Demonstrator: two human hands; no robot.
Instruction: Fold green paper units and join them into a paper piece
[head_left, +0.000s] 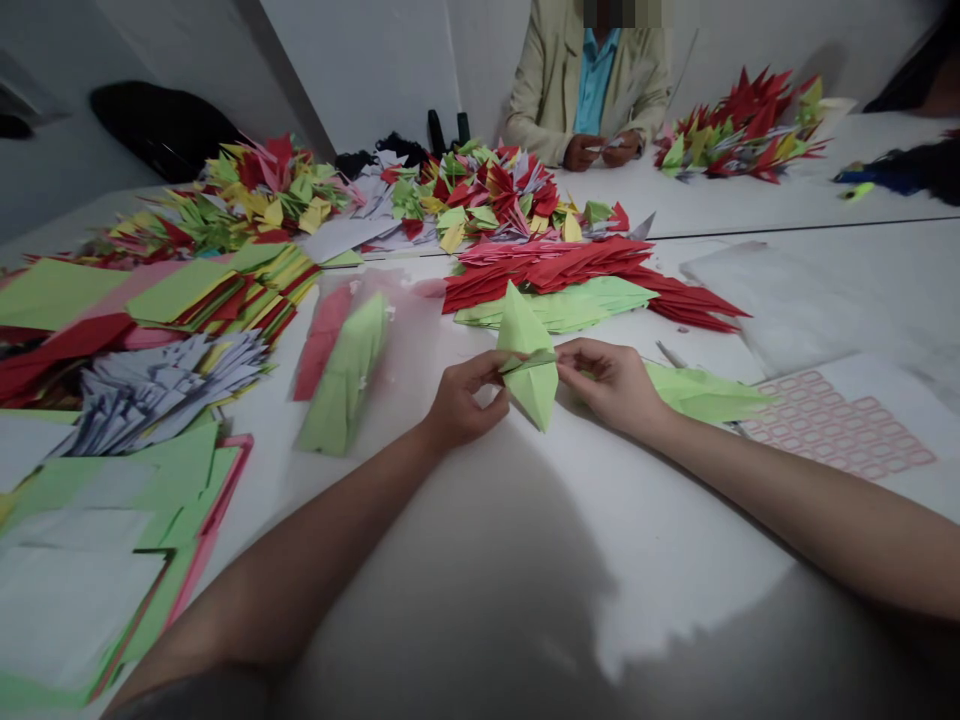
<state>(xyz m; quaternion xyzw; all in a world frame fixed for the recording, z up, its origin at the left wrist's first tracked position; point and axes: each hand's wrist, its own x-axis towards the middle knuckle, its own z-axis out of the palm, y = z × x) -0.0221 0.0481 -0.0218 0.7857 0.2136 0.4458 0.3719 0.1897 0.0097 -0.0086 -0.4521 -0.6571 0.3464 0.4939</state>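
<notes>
Between my two hands is a light green folded paper piece (529,395), pointed at top and bottom, with a crosswise fold at its middle. My left hand (472,398) pinches the left end of that fold. At the right end, my right hand (606,382) pinches it with thumb and fingers. Just behind lie a stack of green folded papers (570,303) and a pile of red folded papers (555,265). Under my right wrist, more green folded paper (701,393) rests on the white table (465,570).
Coloured paper sheets (172,480) and grey folded papers (161,385) fill the left side. A plastic bag (352,370) holds red and green pieces. Heaps of folded paper (495,195) stand behind. A label sheet (840,420) lies right. Across the table, a person (592,90) handles paper.
</notes>
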